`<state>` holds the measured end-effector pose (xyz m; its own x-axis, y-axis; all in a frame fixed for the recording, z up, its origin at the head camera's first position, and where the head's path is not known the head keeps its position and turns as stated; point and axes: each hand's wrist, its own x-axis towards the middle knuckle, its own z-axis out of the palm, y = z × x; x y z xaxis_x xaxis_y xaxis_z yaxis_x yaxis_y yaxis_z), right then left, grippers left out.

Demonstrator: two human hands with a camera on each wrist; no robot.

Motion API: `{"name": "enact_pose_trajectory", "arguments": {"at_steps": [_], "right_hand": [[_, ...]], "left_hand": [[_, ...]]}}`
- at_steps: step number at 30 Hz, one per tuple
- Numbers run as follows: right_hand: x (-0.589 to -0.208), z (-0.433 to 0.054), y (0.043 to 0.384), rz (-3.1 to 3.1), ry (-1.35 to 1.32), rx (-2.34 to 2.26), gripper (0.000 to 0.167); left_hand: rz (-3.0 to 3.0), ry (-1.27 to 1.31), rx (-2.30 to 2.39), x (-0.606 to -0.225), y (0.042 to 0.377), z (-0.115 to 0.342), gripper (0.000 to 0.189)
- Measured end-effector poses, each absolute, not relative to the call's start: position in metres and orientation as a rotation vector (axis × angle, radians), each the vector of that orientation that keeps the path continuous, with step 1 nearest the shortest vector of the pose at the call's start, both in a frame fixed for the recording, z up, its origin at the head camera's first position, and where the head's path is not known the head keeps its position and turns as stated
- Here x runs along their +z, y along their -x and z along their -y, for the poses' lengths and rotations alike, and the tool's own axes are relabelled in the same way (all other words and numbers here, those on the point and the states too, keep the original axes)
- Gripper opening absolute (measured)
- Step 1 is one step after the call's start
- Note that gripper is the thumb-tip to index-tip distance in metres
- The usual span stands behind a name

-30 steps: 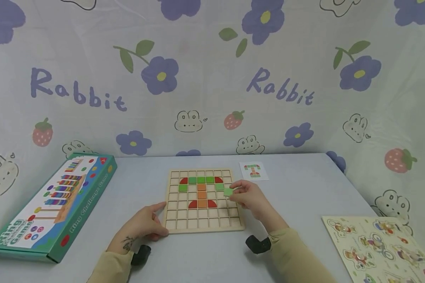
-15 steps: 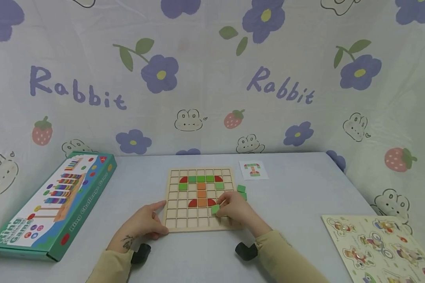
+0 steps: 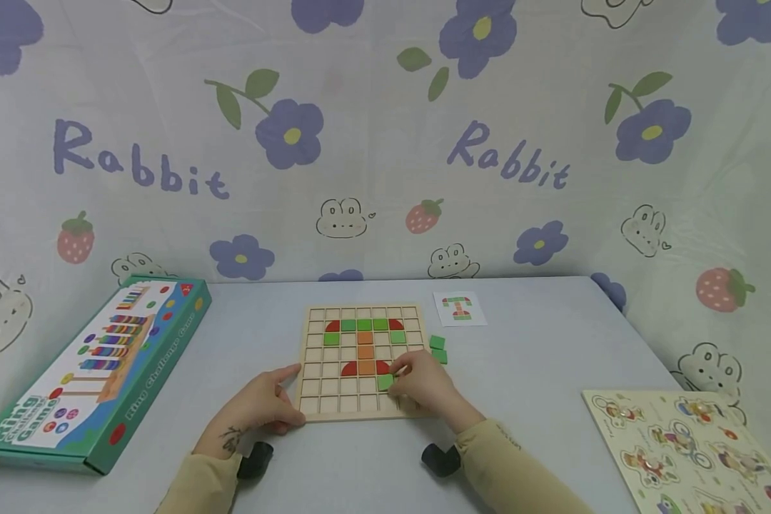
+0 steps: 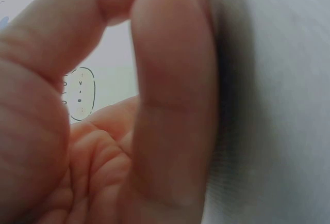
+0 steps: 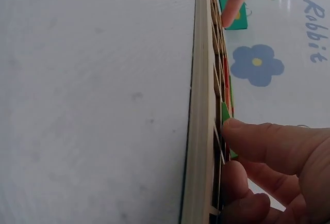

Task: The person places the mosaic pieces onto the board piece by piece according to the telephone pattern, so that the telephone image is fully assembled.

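A wooden grid board (image 3: 334, 417) lies on the table, bearing red quarter-round, orange square and green square tiles in a T-like figure. My left hand (image 3: 265, 401) rests at the board's left side, index fingertip at the edge and thumb at the near corner. With my right hand (image 3: 424, 385) I hold a green square tile (image 3: 385, 383) over a cell just below the right-hand red quarter-round. In the right wrist view, the thumb (image 5: 258, 139) is on the tile (image 5: 225, 111), which sits slightly tilted at the dividers. The left wrist view shows mostly fingers (image 4: 172, 79).
Two loose green tiles (image 3: 438, 350) lie beside the board's right edge. Behind them is a small pattern card (image 3: 460, 309). A green game box (image 3: 103, 371) stands at the left, and a picture puzzle board (image 3: 687, 450) lies at the near right.
My right hand has carried the green tile from the board's right edge leftward and nearer, lowering it to the cell under the red quarter-round. The left hand has stayed put.
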<state>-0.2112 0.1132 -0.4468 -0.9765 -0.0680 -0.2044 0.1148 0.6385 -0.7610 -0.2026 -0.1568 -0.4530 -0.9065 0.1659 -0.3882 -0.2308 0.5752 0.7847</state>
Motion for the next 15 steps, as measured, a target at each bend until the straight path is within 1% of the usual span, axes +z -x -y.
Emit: {"name": "enact_pose_trajectory", "arguments": {"at_steps": [7,11,15], "right_hand": [[-0.442,-0.118,0.213,-2.641,-0.110,-1.246,0.032],[-0.435,-0.136,0.223,-2.717,-0.148,-1.232,0.037],[-0.432,-0.160,0.236,-2.767,-0.256,-1.176,0.042]], "left_hand": [[-2.387,0.059,1.271,-0.453,0.202,0.157,0.093],[-2.386,0.051,1.266,-0.453,0.203,0.156,0.093],[-2.389,0.051,1.259,-0.452,0.203,0.157,0.093]]}}
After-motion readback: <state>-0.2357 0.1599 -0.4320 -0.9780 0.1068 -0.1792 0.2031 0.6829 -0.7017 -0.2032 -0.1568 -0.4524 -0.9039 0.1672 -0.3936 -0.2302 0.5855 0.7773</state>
